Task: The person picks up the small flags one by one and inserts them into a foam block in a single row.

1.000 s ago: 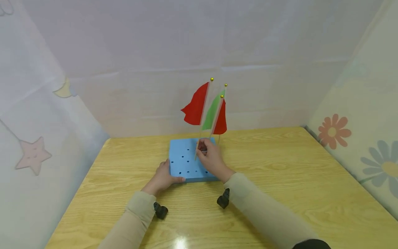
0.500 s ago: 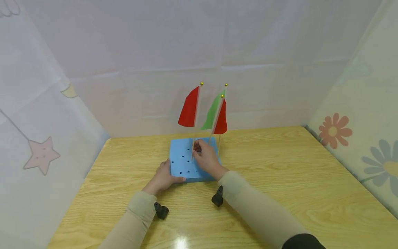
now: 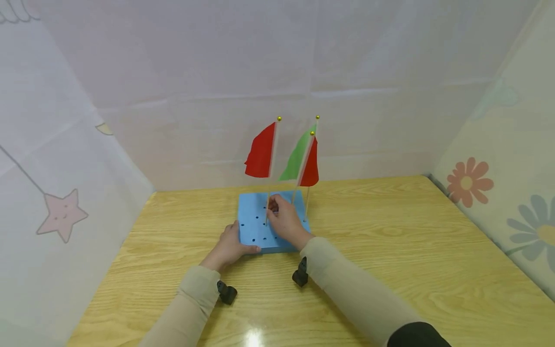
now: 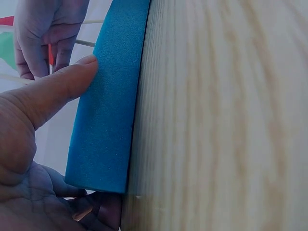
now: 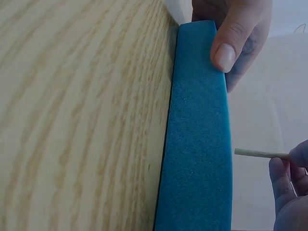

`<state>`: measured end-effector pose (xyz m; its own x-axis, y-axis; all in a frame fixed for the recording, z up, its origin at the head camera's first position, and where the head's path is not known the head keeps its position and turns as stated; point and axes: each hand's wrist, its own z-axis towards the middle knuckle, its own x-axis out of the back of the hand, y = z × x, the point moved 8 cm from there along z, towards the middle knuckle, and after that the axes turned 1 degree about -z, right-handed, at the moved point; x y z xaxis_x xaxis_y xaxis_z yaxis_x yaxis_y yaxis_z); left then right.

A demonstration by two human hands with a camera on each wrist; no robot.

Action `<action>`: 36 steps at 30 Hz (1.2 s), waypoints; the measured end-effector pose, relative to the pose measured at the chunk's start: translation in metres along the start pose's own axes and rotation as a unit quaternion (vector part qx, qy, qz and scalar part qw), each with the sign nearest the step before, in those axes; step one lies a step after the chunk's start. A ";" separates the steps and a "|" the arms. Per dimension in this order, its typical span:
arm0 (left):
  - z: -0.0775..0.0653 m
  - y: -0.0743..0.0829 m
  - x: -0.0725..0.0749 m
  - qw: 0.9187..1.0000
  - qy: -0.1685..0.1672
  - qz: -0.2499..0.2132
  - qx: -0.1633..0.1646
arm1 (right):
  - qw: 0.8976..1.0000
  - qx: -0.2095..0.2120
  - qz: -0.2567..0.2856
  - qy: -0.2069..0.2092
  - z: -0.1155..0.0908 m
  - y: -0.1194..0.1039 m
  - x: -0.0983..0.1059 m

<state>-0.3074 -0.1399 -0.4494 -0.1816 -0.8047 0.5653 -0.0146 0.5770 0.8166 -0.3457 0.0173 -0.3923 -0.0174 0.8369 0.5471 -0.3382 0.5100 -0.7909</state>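
A blue foam block (image 3: pixel 249 203) with several small holes in its top lies on the table. At its near left corner my left hand (image 3: pixel 230 246) grips it, thumb (image 4: pixel 72 79) along the front side and fingers at the left side. My right hand (image 3: pixel 286 220) pinches the thin wooden stick of a red flag (image 3: pixel 261 153) over the block's middle. In the right wrist view the stick's bare lower tip (image 5: pixel 243 152) shows just off the block's top edge. A green flag (image 3: pixel 298 158) and a second red flag (image 3: pixel 310 168) stand on the block's right part, leaning slightly.
The wood-grain table (image 3: pixel 381 231) stretches to both sides. A pale cloth wall (image 3: pixel 208 120) rises behind its far edge, close behind the flags. Printed cloths hang at the left and right. A small black camera is on each wrist.
My right hand has moved left and slightly lower with the red flag. The left hand keeps its grip on the foam block, and the other two flags stay in place.
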 end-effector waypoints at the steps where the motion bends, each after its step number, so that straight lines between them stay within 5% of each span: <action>1: 0.000 0.001 0.000 1.000 0.001 0.001 -0.001 | 1.000 0.000 0.001 0.001 0.000 0.000 0.000; 36: -0.006 0.001 -0.002 1.000 0.000 0.004 -0.006 | 0.998 0.006 -0.054 -0.015 -0.005 0.006 -0.016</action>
<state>-0.3010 -0.1382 -0.4492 -0.1813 -0.7998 0.5722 -0.0007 0.5819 0.8132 -0.3431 0.0079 -0.4076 -0.0084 0.7711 0.6367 -0.3508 0.5940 -0.7239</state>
